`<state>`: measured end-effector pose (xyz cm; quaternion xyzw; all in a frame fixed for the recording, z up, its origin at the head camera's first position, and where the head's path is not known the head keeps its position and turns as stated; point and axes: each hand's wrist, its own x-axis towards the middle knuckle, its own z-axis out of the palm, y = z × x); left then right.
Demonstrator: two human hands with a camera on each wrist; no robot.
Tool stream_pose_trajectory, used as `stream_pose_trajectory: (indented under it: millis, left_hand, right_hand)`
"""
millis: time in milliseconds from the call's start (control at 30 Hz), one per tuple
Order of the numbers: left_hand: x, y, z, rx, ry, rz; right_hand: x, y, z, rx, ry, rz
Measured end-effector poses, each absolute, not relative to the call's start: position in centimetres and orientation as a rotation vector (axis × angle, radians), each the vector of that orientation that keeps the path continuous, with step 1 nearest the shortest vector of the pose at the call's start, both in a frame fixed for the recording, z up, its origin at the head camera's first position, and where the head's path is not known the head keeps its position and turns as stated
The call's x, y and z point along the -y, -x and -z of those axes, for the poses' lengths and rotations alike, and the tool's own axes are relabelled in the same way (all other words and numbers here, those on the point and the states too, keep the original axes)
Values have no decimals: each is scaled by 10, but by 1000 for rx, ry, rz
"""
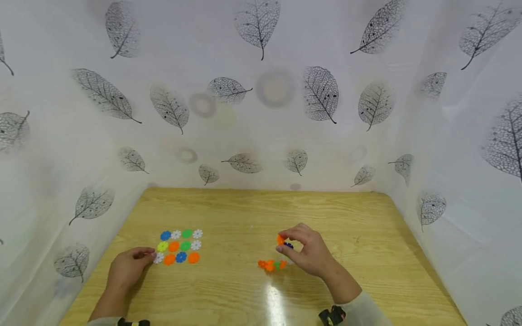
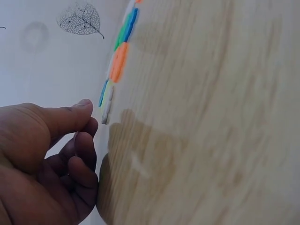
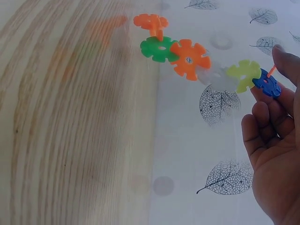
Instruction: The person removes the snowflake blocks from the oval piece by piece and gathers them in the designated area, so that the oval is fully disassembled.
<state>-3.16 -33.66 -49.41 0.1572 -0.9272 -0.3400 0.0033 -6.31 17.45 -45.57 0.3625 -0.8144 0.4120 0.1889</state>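
Near nine o'clock on the wooden table (image 1: 228, 290), the left hand (image 1: 126, 268) rests with thumb and forefinger close together but grasping nothing; a white disc (image 1: 159, 258) lies just beyond its fingertips, between two and three o'clock from the hand. That disc corners a flat grid of notched discs (image 1: 185, 246) — three rows of four, twelve in all: four white, three orange, two blue, two green, one yellow — perhaps laid singly so each can be told apart and lifted. Right of centre, a linked chain (image 3: 189, 59) trails toward eight o'clock from the right hand (image 1: 307, 251). Its links run orange, green, orange, clear, yellow, blue; overlap at the far orange end leaves the count unsure. The right thumb and fingers pinch one orange disc (image 1: 280, 239), at ten o'clock from the palm, beside the blue link (image 3: 267, 85), probably by its rim to leave the notches free.
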Motion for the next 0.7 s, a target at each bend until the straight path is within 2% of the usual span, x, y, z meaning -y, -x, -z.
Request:
stream_pose_trajectory:
  millis: [367, 700]
  left_hand:
    - [315, 34, 479, 2828, -463, 1292]
    - [264, 42, 459, 2649, -163, 1575]
  right_hand:
    - [-173, 63, 452, 2278, -1044, -1148]
    - [-173, 62, 453, 2253, -1051, -1151]
